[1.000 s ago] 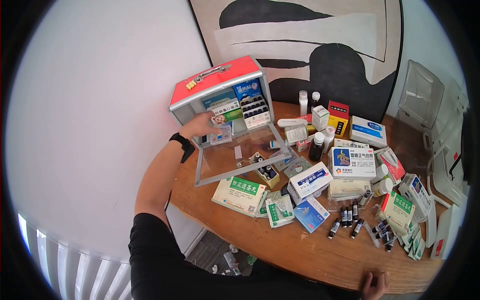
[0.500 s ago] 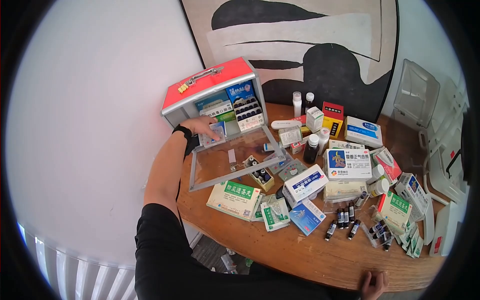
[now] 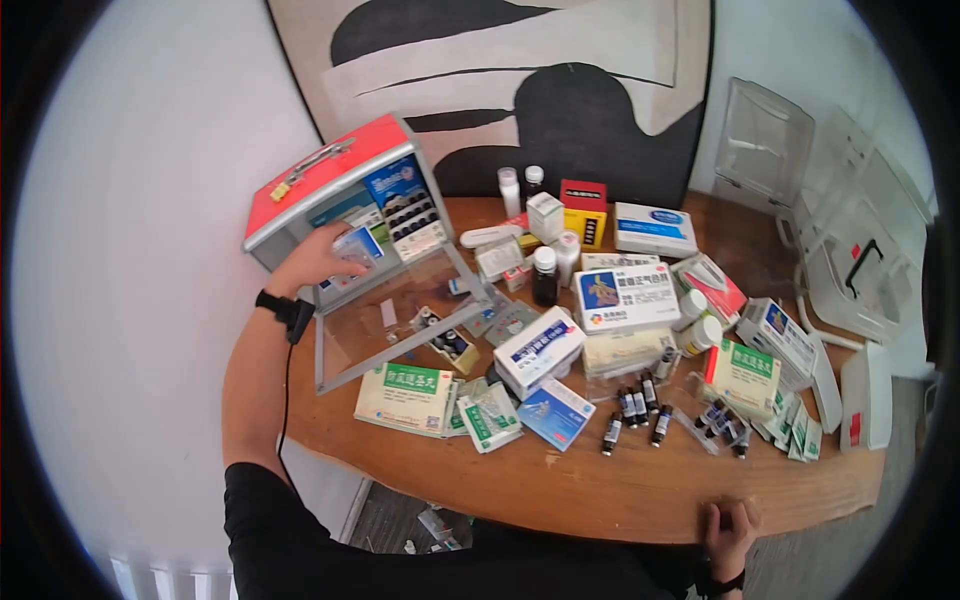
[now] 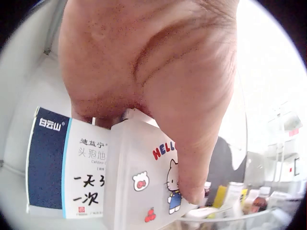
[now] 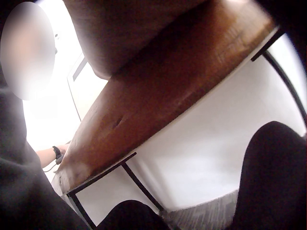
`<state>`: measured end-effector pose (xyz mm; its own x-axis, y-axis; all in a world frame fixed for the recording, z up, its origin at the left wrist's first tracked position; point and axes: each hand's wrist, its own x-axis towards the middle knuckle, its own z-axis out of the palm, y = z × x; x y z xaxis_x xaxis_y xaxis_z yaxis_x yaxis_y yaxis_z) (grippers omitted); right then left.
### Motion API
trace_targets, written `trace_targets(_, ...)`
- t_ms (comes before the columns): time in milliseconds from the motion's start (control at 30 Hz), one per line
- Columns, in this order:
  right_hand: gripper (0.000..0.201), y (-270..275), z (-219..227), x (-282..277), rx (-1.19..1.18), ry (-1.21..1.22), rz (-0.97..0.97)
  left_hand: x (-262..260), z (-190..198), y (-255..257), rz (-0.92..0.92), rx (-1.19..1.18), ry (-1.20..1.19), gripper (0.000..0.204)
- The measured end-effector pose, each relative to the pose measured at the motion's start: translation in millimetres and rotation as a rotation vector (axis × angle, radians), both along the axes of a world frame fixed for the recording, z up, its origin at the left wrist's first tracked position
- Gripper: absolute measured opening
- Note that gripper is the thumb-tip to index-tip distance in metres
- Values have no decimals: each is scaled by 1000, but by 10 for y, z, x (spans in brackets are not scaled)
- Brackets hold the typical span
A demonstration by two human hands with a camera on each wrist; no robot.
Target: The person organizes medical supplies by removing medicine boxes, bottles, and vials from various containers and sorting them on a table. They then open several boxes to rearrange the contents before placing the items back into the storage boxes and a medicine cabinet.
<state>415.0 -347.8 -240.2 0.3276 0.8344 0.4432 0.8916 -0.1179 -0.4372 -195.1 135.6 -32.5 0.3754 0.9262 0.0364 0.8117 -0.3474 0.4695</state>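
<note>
Currently left hand [image 3: 318,258] pinches the frosted Hello Kitty case [image 4: 139,179] at the mouth of the red chest [image 3: 325,172], far left on the counter [image 3: 570,490], right hand [image 3: 735,522] idle, loosely curled, while slack grip could drop it, or tight spacing snag the adjacent blue-and-white carton [image 4: 86,165].

Black-and-beige abstract painting [image 3: 490,95] ahead of you, white wall [image 3: 140,260] at your left, translucent lid [image 3: 765,145] right of the painting, grey floor [image 3: 387,513] below the wooden tabletop [image 3: 560,482]

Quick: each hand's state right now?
Left hand: holding the Hello Kitty case; grip on the blue-and-white box unclear.
Right hand: open, loosely curled, nothing visibly held.
</note>
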Motion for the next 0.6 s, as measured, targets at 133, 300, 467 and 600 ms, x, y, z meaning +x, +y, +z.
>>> trace_targets(133,25,34,19,-30,-1,-5,27,545,148,-204,-97,-27,-157,64)
trace_targets(300,28,16,-37,18,23,-63,34,1482,193,3,-116,-10,-391,57)
trace_targets(467,28,27,-63,1,31,-46,18,2059,-176,725,31,-60,-537,64)
trace_targets(600,30,-16,-131,43,35,-67,-11,2103,-495,1417,174,-37,-387,70)
